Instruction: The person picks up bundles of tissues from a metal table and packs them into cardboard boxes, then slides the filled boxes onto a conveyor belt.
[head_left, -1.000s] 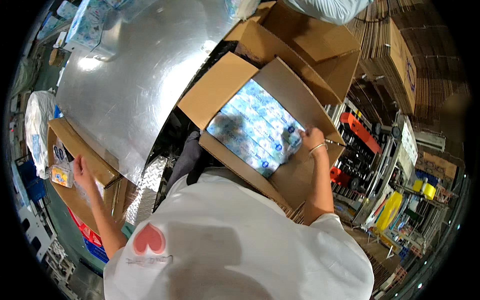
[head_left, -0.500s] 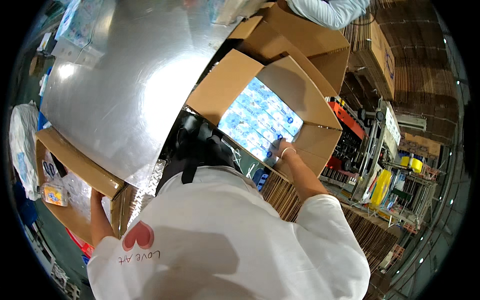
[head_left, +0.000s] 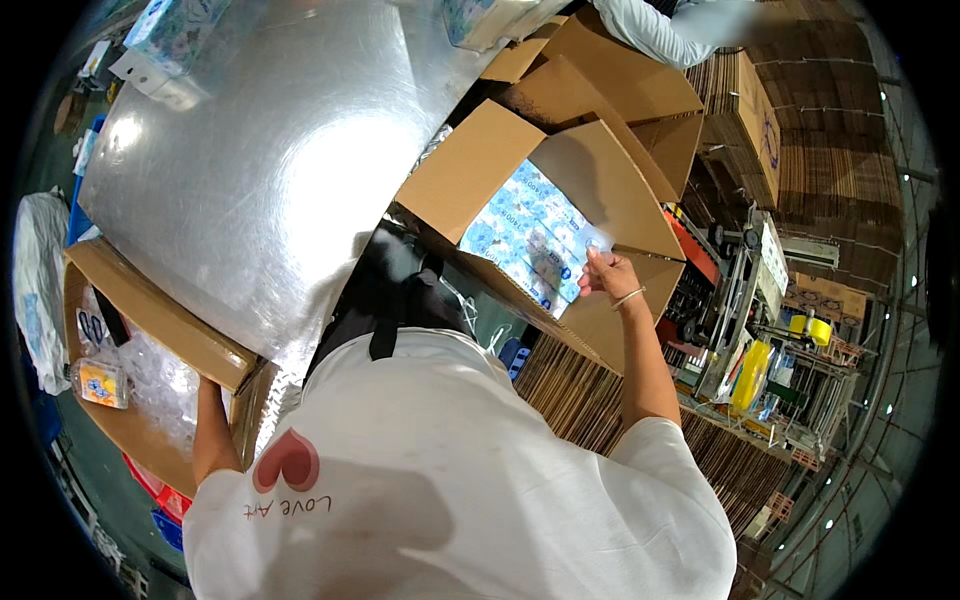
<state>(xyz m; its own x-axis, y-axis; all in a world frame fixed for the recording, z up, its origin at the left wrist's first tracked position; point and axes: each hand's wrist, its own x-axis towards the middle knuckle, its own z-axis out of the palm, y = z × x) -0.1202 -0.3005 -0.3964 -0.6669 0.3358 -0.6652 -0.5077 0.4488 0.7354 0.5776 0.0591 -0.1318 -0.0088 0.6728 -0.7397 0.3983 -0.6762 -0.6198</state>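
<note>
My right hand (head_left: 605, 272), centre right of the frame, pinches the edge of a blue-and-white printed plastic pack (head_left: 530, 240) lying inside the open brown cardboard box (head_left: 590, 180). My left hand (head_left: 207, 385), lower left, seems tucked under another carton's flap (head_left: 150, 310), grip unclear. The shiny steel table (head_left: 260, 170) fills the upper left.

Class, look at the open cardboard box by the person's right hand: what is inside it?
Inside the cardboard box lie blue-and-white patterned packs in a flat top layer. The right hand touches their edge. Anything beneath that layer is covered, so how many layers there are cannot be seen.
</note>
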